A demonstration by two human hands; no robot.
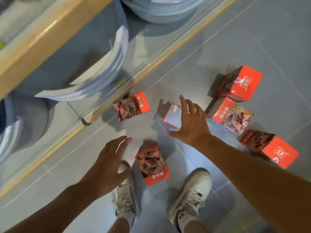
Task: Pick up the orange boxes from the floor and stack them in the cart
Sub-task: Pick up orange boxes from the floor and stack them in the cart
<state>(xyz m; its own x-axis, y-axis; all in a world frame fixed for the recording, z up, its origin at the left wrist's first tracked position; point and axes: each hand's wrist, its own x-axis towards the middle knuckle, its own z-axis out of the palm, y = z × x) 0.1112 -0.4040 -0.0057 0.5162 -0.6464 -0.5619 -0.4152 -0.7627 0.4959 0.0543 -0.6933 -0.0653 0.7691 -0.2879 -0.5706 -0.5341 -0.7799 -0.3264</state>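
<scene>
Several orange boxes with a meat picture lie scattered on the grey tiled floor. One box (152,164) lies between my feet, just right of my left hand (107,163), which hovers open beside it. Another box (131,106) lies near the shelf base. A box lying with its white face up (172,116) is partly under my right hand (190,122), whose fingers are spread open above it. Three more boxes lie to the right: one far (239,83), one middle (232,117), one near (269,147). No cart is in view.
A shelf unit with a wooden edge (42,39) runs along the left, holding stacked pale blue plastic basins (107,64). Its base rail (151,64) crosses the floor diagonally. My white sneakers (190,197) stand at the bottom centre.
</scene>
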